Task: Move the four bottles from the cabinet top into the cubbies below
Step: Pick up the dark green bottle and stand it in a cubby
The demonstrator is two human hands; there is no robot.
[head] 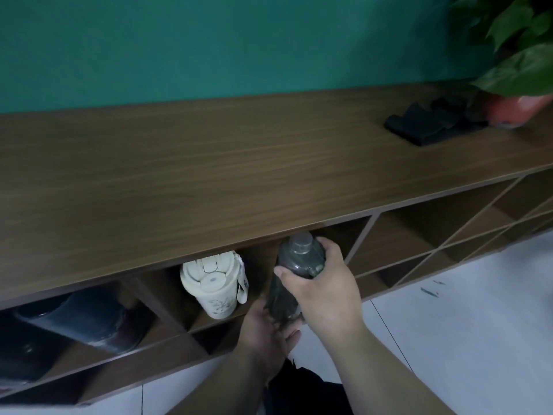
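Note:
A smoky grey see-through bottle [294,265] stands at the mouth of a top-row cubby, just under the front edge of the wooden cabinet top [209,175]. My right hand [323,283] is wrapped around its upper body from the right. My left hand [269,330] cups its base from below. One cubby to the left a cream bottle [214,283] with a flip lid stands upright. Further left, a dark blue bottle [89,319] leans in its cubby, and a dark object [18,354] shows at the far-left edge, too dim to identify.
A black folded cloth [431,127] and a potted plant [520,70] in a reddish pot sit on the right end of the cabinet top. To the right are open cubbies [413,235] with thin dividers. Pale floor tiles [449,324] lie below.

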